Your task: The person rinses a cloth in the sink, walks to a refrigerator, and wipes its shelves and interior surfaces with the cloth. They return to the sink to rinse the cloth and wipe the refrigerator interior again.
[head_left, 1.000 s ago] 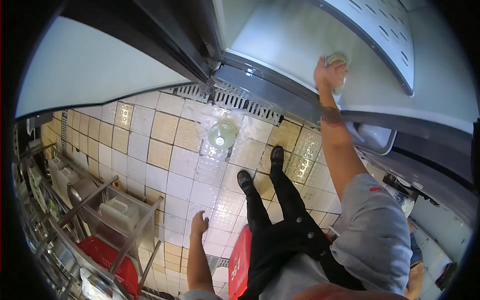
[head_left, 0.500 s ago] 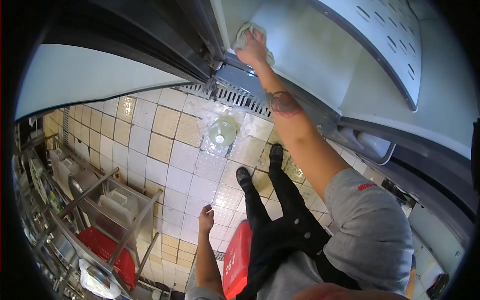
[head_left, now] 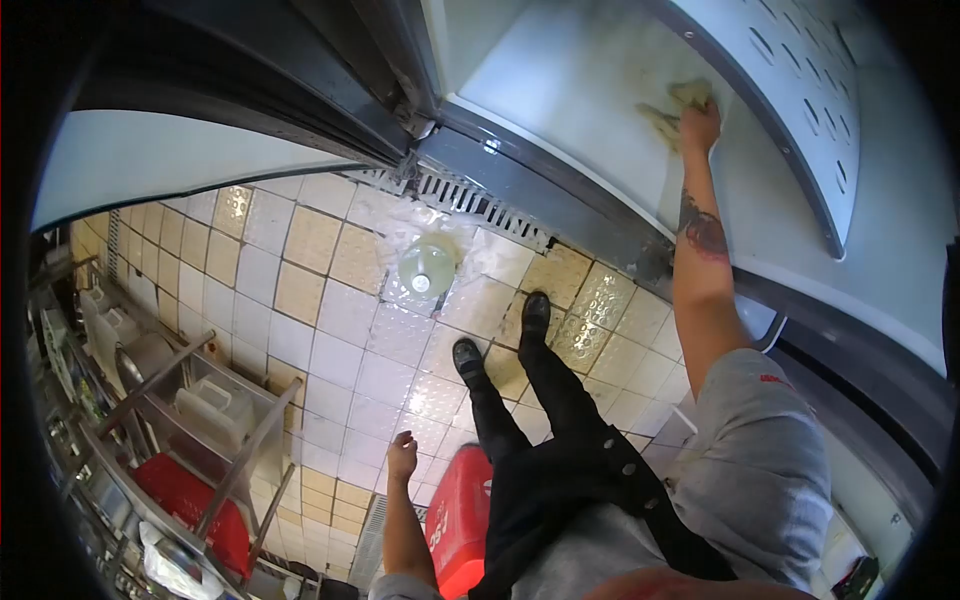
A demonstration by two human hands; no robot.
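In the head view, the right hand (head_left: 700,124) has swung from the near left corner of the white, smooth-walled cabinet compartment (head_left: 560,75) over to its right side, carrying the pale yellow-green, crumpled fabric cloth (head_left: 690,94) with it, so a different patch of the compartment's floor now seems to be getting wiped. The cloth lies on that floor, near the dark edge of the white, slotted flat panel (head_left: 790,85). The right grip looks closed on the cloth, fingers bunched rather than spread, though motion blur hides the fingertips. From the hand, 2 loose flaps stick out toward the left of the picture, 1 slanting up and 1 below it; bunched and blurred like this, the cloth shows no clear long axis. The left hand (head_left: 402,456) hangs over the tiled floor (head_left: 355,350), fingers loosely curled and partly open, with nothing visible in its grip, well apart from the translucent greenish round jug (head_left: 428,268).
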